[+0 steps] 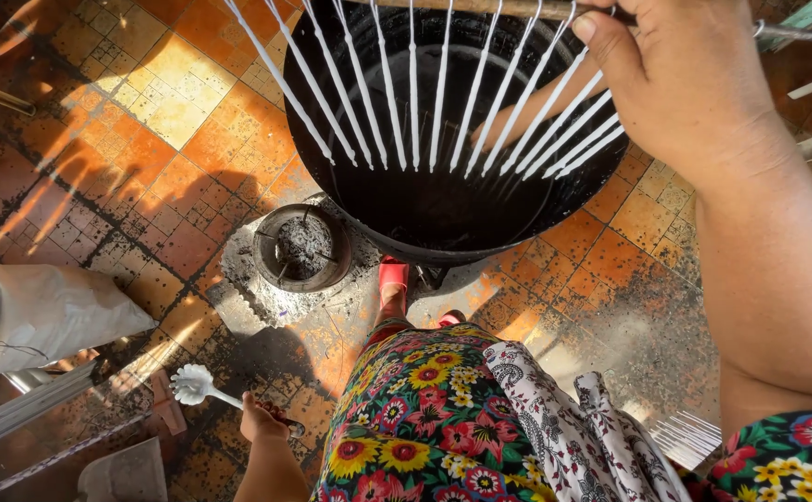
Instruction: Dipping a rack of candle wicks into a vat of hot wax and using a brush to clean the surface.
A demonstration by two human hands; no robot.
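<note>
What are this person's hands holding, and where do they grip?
The right hand grips the wooden rod from which thin white candles hang over the black tub. The left hand holds a white utensil by its handle.

Right hand [685, 84] raised, arm extended forward, fingers curled closed, left hand [262, 420] low, fist closed

Thin white candles [443, 102], waxy and smooth with a soft sheen, hang from a rough wooden rod [480, 7] over a big black vat [331, 177] whose dark liquid surface looks glossy. Floor tiles [173, 139] are orange-brown ceramic, worn, stained and spattered with grey wax crust; the small round stove [302, 246] is dull, sooty metal filled with matt grey ash. Floral cotton-like cloth [424, 418] is matt, and the white spoon [197, 383] looks like smooth plastic.
</note>
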